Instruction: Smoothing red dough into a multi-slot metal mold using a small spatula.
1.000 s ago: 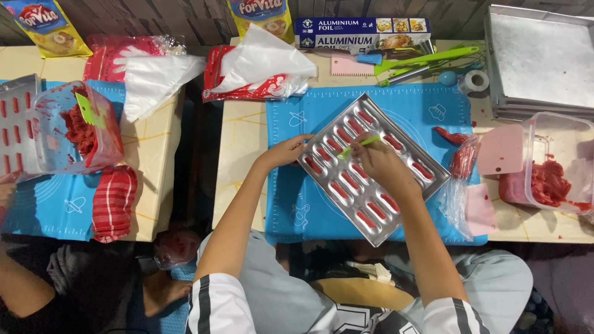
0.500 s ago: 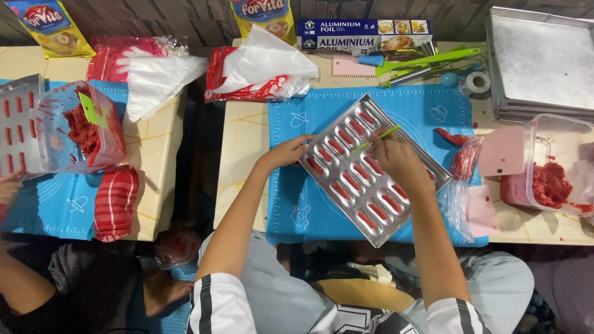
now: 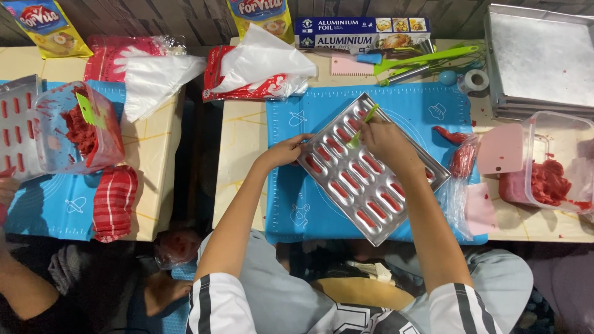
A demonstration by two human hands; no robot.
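I note left hand [image 3: 289, 150] pressing the tray [image 3: 371, 168] edge, right hand [image 3: 385, 137] pinching a green stick [image 3: 364, 125]; tray may slide, smearing red filling [image 3: 371, 163].

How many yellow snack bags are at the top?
2. One yellow bag lies at the top left corner; the other yellow bag sits top middle, beside the foil box. More may lie out of view.

Bare blue mat [image 3: 402, 102] behind the mould tray [image 3: 371, 170]; piping bag [image 3: 461, 158] and plastic tub [image 3: 547, 164] crowd its right.
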